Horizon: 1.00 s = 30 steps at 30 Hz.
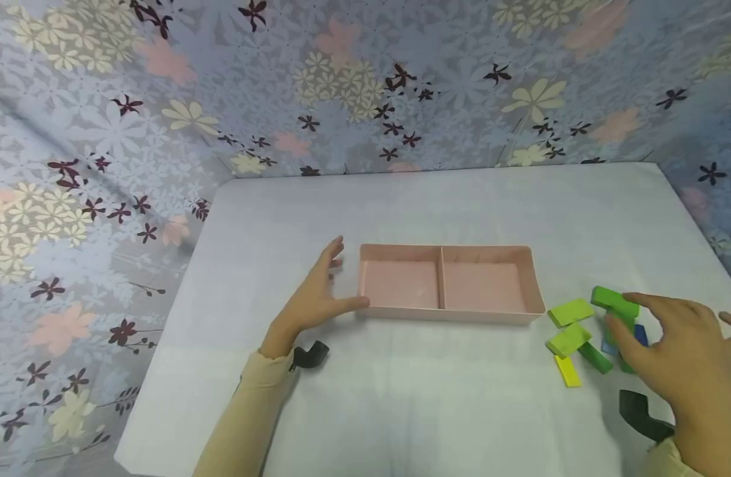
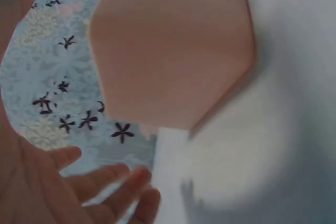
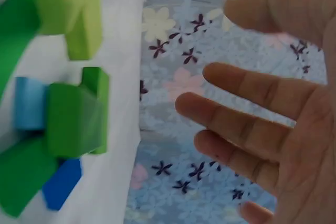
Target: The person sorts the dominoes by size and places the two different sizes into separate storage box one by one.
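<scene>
The right hand [image 1: 687,344] is spread open, holds nothing, and seems to hover just above the small blocks [image 1: 569,340], which lie in a loose heap on the right of the worktop [image 1: 437,205]. These blocks are probably light, stiff and not fragile; their smooth faces may slip a little, so I would pinch one across its two long sides, beginning with the top green block [image 1: 616,301]. To the left of them stands the pink two-part tray [image 1: 449,317]. It looks like thin, stiff plastic, light enough to slide, and is best held by its short end walls. The left hand [image 1: 312,301] is also open and without load, its thumb at the near left corner; whether it touches, I cannot tell. No brand, label or writing is readable; the cloth [image 1: 461,86] behind shows only printed flowers.
</scene>
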{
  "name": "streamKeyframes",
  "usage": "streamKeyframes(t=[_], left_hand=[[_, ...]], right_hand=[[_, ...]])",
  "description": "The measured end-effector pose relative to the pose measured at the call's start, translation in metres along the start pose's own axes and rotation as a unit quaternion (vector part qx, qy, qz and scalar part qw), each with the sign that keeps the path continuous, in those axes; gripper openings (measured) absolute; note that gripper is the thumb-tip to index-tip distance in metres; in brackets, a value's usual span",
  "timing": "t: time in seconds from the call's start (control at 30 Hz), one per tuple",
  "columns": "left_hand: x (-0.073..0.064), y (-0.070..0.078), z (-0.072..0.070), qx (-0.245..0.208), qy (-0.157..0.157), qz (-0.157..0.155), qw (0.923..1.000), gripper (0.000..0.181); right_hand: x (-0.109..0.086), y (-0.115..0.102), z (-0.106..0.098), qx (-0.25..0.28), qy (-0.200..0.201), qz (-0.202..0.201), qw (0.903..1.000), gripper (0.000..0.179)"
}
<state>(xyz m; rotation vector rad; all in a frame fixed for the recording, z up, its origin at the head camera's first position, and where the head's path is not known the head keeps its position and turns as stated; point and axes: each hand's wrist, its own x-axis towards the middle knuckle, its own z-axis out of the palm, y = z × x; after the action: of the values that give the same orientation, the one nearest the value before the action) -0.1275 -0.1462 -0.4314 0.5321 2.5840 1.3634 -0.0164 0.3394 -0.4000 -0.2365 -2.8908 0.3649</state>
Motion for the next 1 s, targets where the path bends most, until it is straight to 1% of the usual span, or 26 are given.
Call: streamKeyframes(t=[0.1, 0.17, 0.23, 0.33, 0.43, 0.5, 0.63, 0.7, 0.77, 0.83, 1.0], left_hand=[[0.013, -0.006, 0.007, -0.051, -0.034, 0.016, 0.9980, 0.122], [0.018, -0.012, 0.011, -0.069, -0.050, 0.024, 0.9960, 0.127], [0.021, -0.018, 0.014, -0.080, -0.068, 0.027, 0.9941, 0.130], [0.022, -0.025, 0.015, -0.081, -0.084, 0.027, 0.9927, 0.131], [0.023, -0.026, 0.012, -0.069, -0.078, 0.031, 0.9941, 0.127], [0.023, -0.023, 0.010, -0.067, -0.073, 0.032, 0.9946, 0.124], [0.017, -0.015, 0.007, -0.076, -0.074, 0.033, 0.9938, 0.121], [0.014, -0.015, 0.007, -0.083, -0.075, 0.036, 0.9931, 0.121], [0.011, -0.019, 0.009, -0.086, -0.075, 0.038, 0.9928, 0.121], [0.012, -0.027, 0.011, -0.080, -0.075, 0.043, 0.9930, 0.121], [0.019, -0.045, 0.017, -0.070, -0.073, 0.054, 0.9934, 0.123]], right_hand=[[-0.002, 0.009, 0.001, -0.020, -0.043, 0.008, 0.9988, 0.057], [-0.003, 0.014, 0.003, -0.021, -0.061, 0.001, 0.9979, 0.058], [-0.005, 0.017, 0.006, -0.015, -0.075, -0.005, 0.9970, 0.058], [-0.007, 0.020, 0.010, -0.004, -0.076, -0.014, 0.9970, 0.059], [-0.008, 0.023, 0.012, -0.006, -0.073, -0.020, 0.9971, 0.064], [-0.008, 0.026, 0.012, -0.011, -0.074, -0.020, 0.9970, 0.068], [-0.011, 0.032, 0.013, -0.008, -0.086, -0.021, 0.9961, 0.071], [-0.013, 0.034, 0.015, -0.011, -0.095, -0.021, 0.9952, 0.071], [-0.016, 0.036, 0.017, -0.012, -0.106, -0.020, 0.9941, 0.070], [-0.017, 0.038, 0.020, -0.016, -0.114, -0.018, 0.9932, 0.067], [-0.017, 0.040, 0.022, -0.016, -0.126, -0.003, 0.9919, 0.060]])
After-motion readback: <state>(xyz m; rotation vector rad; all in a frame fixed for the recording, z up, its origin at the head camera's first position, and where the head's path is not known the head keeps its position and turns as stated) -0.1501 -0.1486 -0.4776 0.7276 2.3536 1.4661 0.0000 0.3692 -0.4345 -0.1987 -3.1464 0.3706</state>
